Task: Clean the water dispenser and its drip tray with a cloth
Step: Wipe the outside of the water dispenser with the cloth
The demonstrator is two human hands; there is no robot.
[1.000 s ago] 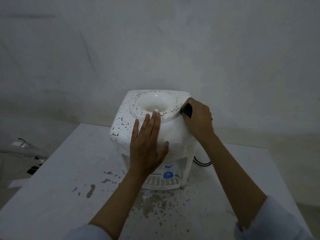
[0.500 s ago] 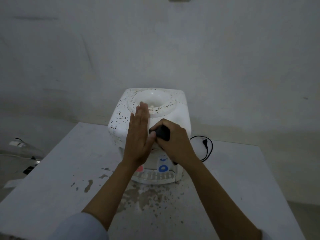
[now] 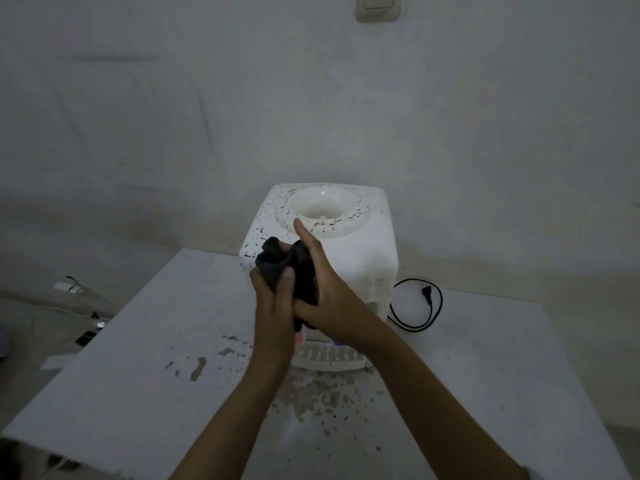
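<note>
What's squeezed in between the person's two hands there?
A dark cloth, seen in the head view: the left hand grips it from below and the right hand presses against it, in front of the water dispenser.

Plain home room, bare wall point(image 3: 207, 116), wall socket point(image 3: 379, 6), stained table point(image 3: 138, 358)

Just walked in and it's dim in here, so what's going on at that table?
A person is cleaning a white water dispenser on a table. Both hands, left hand and right hand, hold a dark cloth in front of it. Dark specks remain on its top; the drip tray sits untouched below.
</note>
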